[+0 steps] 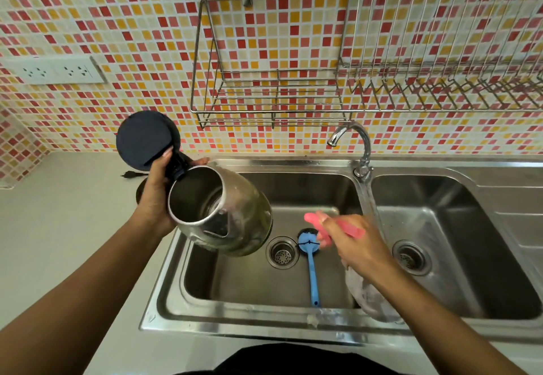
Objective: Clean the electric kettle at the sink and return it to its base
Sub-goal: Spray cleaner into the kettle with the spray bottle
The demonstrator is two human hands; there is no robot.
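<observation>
A steel double sink (164,295) sits in a pale counter (58,227) below a wall of red and yellow mosaic tiles, with a wire rack (264,95) and a double socket (53,70) fixed to the wall. The tap (352,136) curves over the divider between the basins. In the left basin a blue brush (312,271) lies with its head beside the drain (282,252), under the space between the two hands. A grey cloth (370,298) hangs over the divider, partly hidden by the right forearm.

The left hand (155,189) grips the handle of the kettle (232,216), holding it tilted over the left edge of the left basin, mouth towards the camera and its dark lid (144,139) flipped open. A dark round base (138,192) shows on the counter just behind that hand, mostly hidden. The right hand (355,245), near the kettle but apart from it, has its fingers curled round a blurred pink item (349,227) above the basin.
</observation>
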